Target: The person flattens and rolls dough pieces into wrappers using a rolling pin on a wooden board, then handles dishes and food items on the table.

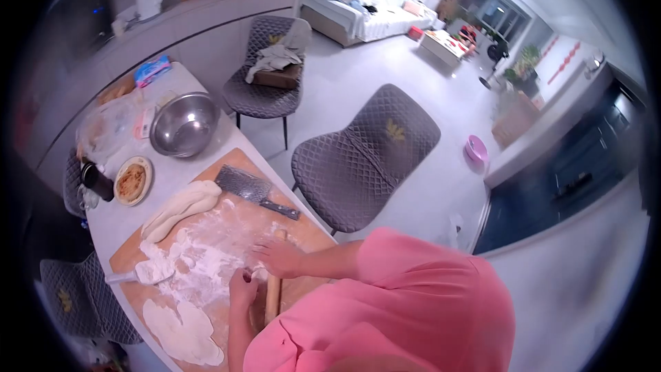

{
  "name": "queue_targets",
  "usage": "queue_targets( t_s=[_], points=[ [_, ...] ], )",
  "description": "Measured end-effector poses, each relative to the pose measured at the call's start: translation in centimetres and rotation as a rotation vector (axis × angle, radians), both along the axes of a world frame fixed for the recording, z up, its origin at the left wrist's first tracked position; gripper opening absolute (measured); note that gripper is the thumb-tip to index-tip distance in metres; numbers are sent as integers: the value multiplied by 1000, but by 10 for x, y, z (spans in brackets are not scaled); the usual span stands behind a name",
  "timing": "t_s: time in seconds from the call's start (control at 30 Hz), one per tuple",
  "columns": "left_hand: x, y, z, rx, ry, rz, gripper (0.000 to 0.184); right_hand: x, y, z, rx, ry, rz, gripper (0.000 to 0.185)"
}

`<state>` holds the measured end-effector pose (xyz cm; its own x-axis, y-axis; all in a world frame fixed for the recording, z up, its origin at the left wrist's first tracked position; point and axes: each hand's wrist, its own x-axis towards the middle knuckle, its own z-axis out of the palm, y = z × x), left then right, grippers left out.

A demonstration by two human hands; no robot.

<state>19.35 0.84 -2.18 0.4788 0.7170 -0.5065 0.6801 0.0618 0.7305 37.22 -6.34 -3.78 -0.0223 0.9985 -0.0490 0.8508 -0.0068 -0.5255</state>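
My right hand (279, 259) lies across the rolling pin (273, 297), its fingers stretched out over the floury wooden board (310, 233). Just below and left of it, my left hand (242, 288) has its fingers curled in beside a small pale piece of dough (259, 273); what they hold is too small to make out. Loose flour (200, 262) covers the board's middle. A flattened dough sheet (182, 331) is at the lower left, a long dough roll (180, 211) at the upper left. Near the board's far edge lies a cleaver (253, 190). A scoop (153, 272) rests in the flour.
Beyond the board stand a metal bowl (184, 124), a plate of food (133, 180), a dark bottle (97, 181) and plastic bags (110, 127). A grey chair (358, 158) is close to the table's right edge; another (261, 93) holds cloths.
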Motion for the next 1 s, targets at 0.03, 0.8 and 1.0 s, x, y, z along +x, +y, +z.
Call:
queue_targets(
  t_s=[0.03, 0.8, 1.0],
  points=[
    [1, -3, 3, -13, 9, -23, 21, -3, 5, -10, 27, -80, 27, 56],
    [-18, 11, 3, 324, 82, -139, 16, -9, 14, 17, -75, 25, 92, 56],
    [-12, -4, 24, 333, 106, 7, 18, -35, 57, -31, 86, -22, 52, 57]
  ],
)
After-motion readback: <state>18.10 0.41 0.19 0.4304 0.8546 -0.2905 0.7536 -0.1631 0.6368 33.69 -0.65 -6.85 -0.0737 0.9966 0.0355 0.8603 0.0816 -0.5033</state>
